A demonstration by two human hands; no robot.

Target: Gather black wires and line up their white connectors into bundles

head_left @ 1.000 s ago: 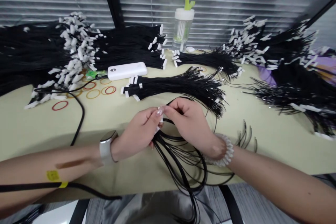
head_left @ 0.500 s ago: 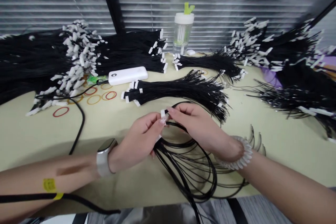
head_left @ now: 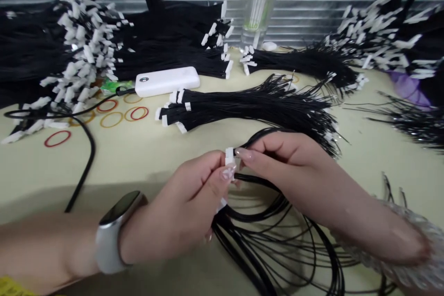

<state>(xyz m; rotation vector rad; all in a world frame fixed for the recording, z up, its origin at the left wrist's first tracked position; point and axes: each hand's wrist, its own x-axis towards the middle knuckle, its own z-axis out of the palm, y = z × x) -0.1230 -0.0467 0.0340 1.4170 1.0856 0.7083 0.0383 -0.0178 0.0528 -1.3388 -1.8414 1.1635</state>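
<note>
My left hand [head_left: 194,199] is closed, pinching a white connector [head_left: 229,155] between thumb and fingers. A second white connector, on a bundle of black wires [head_left: 239,245], shows below the thumb at the palm. My right hand [head_left: 284,166] is closed too, its thumb and index finger pinching black wires [head_left: 258,135] right beside the connector's right side. These wires loop from the connector under and around my right hand. Whether the wire ends sit fully in the connector cannot be made out. The bundle's loops hang down toward the table's near side.
Bundles of black wires with white connectors [head_left: 222,106] lie just beyond my hands. Larger piles [head_left: 79,41] stand at the back left and right. A white power bank [head_left: 168,82], rubber bands [head_left: 111,119], a clear bottle [head_left: 260,9] and a black cable [head_left: 86,157] are also on the table [head_left: 145,162].
The view has come closer, so hands and table things look larger. Both hands keep their pinch on the connector and wires, with little visible change between them.
</note>
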